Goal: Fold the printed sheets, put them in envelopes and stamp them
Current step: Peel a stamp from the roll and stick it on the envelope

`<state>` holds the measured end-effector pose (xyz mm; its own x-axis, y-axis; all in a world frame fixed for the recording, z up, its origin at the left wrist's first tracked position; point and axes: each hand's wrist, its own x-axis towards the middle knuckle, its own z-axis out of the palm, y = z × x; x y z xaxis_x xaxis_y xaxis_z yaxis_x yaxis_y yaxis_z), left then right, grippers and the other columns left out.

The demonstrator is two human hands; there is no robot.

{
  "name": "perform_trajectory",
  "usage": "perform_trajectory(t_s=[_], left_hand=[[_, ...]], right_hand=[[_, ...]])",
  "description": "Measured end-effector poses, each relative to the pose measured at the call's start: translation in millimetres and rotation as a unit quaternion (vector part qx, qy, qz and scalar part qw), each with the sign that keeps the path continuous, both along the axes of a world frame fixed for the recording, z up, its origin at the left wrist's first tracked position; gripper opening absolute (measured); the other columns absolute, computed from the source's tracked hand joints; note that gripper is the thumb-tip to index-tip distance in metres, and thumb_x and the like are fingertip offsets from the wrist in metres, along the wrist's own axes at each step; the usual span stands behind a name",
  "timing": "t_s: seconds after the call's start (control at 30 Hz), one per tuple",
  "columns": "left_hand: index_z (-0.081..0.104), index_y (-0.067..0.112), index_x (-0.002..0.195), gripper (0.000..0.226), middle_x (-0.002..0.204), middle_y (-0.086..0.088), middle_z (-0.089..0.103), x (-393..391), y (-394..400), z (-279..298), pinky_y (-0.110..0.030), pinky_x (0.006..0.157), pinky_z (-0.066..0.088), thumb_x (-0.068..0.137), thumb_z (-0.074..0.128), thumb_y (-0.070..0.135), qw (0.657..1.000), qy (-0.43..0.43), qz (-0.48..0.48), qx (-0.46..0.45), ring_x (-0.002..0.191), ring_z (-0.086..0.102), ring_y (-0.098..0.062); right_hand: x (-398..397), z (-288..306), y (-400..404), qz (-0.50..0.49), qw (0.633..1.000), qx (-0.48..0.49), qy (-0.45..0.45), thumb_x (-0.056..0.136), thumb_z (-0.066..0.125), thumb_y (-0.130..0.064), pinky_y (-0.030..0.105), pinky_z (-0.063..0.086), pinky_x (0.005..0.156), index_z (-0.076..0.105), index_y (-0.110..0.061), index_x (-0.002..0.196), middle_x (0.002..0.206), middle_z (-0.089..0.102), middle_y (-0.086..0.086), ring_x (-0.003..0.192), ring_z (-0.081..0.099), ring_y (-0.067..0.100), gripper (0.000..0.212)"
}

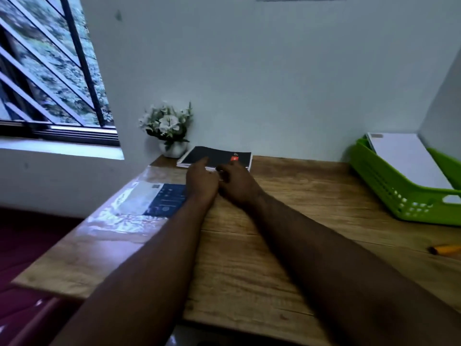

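Both hands reach to the far side of the wooden desk (249,258), meeting at the near edge of a black spiral-bound notebook (217,156). Left hand (201,182): index finger extended onto the cover; what it holds, if anything, cannot be told. Right hand (238,184): fingers curled at the notebook's edge, grip unclear. Far left, a plastic-wrapped printed packet (149,201); behind it, a potted white-flowered plant (168,128). Far right, white sheets (409,158) lie in a green tray (389,193); near right, an orange pen (445,250).
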<state>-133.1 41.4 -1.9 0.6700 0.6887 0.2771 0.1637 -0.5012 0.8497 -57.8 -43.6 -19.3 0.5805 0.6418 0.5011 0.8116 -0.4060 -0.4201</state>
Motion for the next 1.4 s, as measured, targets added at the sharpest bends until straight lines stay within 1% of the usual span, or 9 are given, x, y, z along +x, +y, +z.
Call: perform_trajectory(t_s=[0.17, 0.33, 0.53, 0.67, 0.73, 0.87, 1.1, 1.27, 1.4], left_hand=[[0.048, 0.014, 0.140, 0.055, 0.139, -0.011, 0.051, 7.6, 2.3, -6.9, -0.036, 0.107, 0.038, 0.087, 0.051, 0.002, 1.000, 0.005, 0.002, 0.001, 0.129, 0.047, -0.025], [0.049, 0.012, 0.139, 0.054, 0.129, -0.012, 0.059, 2.6, -14.0, -8.7, -0.027, 0.099, 0.040, 0.088, 0.046, -0.006, 0.995, -0.033, -0.026, 0.088, 0.118, 0.054, -0.023], [0.049, 0.017, 0.138, 0.051, 0.132, -0.006, 0.056, -2.5, -97.5, -6.1, -0.037, 0.104, 0.044, 0.089, 0.056, 0.008, 0.967, -0.065, -0.201, 0.143, 0.121, 0.053, -0.018], [0.052, 0.021, 0.136, 0.047, 0.127, -0.002, 0.056, 1.3, -183.2, -6.8, -0.033, 0.100, 0.045, 0.090, 0.061, 0.020, 0.925, -0.066, -0.327, 0.183, 0.115, 0.053, -0.012], [0.054, 0.019, 0.134, 0.047, 0.125, -0.004, 0.058, 3.6, -232.3, -4.5, -0.032, 0.099, 0.045, 0.088, 0.063, 0.018, 0.906, -0.073, -0.377, 0.177, 0.114, 0.054, -0.015], [0.057, 0.016, 0.133, 0.050, 0.127, -0.007, 0.059, 12.4, -309.1, -2.5, -0.028, 0.099, 0.043, 0.084, 0.067, 0.020, 0.876, -0.061, -0.439, 0.189, 0.117, 0.055, -0.019], [0.066, 0.016, 0.119, 0.049, 0.117, -0.004, 0.065, 30.2, -348.5, -5.9, -0.025, 0.085, 0.044, 0.079, 0.072, 0.043, 0.862, 0.049, -0.440, 0.247, 0.106, 0.060, -0.018], [0.072, 0.014, 0.109, 0.029, 0.109, -0.003, 0.070, 39.5, -344.3, -1.6, -0.025, 0.083, 0.048, 0.082, 0.071, 0.026, 0.861, 0.080, -0.432, 0.258, 0.100, 0.062, -0.016], [0.073, 0.011, 0.109, 0.028, 0.110, -0.004, 0.071, 44.4, -334.3, 3.9, -0.017, 0.075, 0.041, 0.082, 0.072, 0.019, 0.844, 0.088, -0.459, 0.262, 0.094, 0.062, -0.010]], right_hand=[[10.2, -10.3, 6.9, -0.039, 0.998, 0.035, 0.025, 0.085, 0.060, -0.018, 0.029, 0.045, 0.082, 0.069, -0.012, 0.103, 0.104, 0.061, 0.009, 0.097, 0.058, 0.021, 0.021], [-1.8, 6.9, -36.8, -0.065, 0.994, 0.083, 0.008, 0.085, 0.064, -0.013, 0.017, 0.028, 0.070, 0.070, -0.009, 0.090, 0.101, 0.060, 0.008, 0.092, 0.052, 0.014, 0.010], [-34.6, 39.3, -173.9, -0.109, 0.982, 0.153, -0.030, 0.082, 0.071, -0.015, 0.031, 0.049, 0.078, 0.069, -0.009, 0.081, 0.100, 0.066, 0.011, 0.089, 0.059, 0.017, 0.007], [-66.6, 43.4, -272.3, -0.168, 0.969, 0.179, -0.028, 0.077, 0.076, -0.013, 0.002, 0.039, 0.074, 0.072, -0.008, 0.082, 0.089, 0.071, 0.005, 0.085, 0.058, 0.008, 0.009], [-79.2, 37.5, -318.9, -0.211, 0.959, 0.186, -0.035, 0.073, 0.076, -0.019, 0.008, 0.042, 0.077, 0.072, -0.009, 0.085, 0.093, 0.071, 0.007, 0.087, 0.060, 0.011, 0.017], [-96.7, 18.8, -394.9, -0.275, 0.935, 0.221, 0.036, 0.071, 0.080, -0.018, 0.033, 0.057, 0.080, 0.066, -0.031, 0.098, 0.100, 0.068, -0.007, 0.091, 0.066, 0.010, 0.033], [-114.1, 5.2, -440.1, -0.325, 0.910, 0.245, 0.077, 0.070, 0.083, -0.012, 0.001, 0.041, 0.070, 0.062, -0.024, 0.114, 0.097, 0.061, -0.023, 0.084, 0.058, -0.017, 0.050], [-111.2, 0.5, -441.3, -0.336, 0.905, 0.225, 0.128, 0.069, 0.084, -0.020, 0.016, 0.051, 0.079, 0.054, -0.035, 0.125, 0.106, 0.060, -0.016, 0.088, 0.063, -0.002, 0.065], [-106.7, -0.1, -443.9, -0.339, 0.908, 0.201, 0.143, 0.071, 0.082, -0.027, 0.022, 0.052, 0.084, 0.051, -0.037, 0.130, 0.107, 0.061, -0.012, 0.093, 0.063, 0.002, 0.067]])
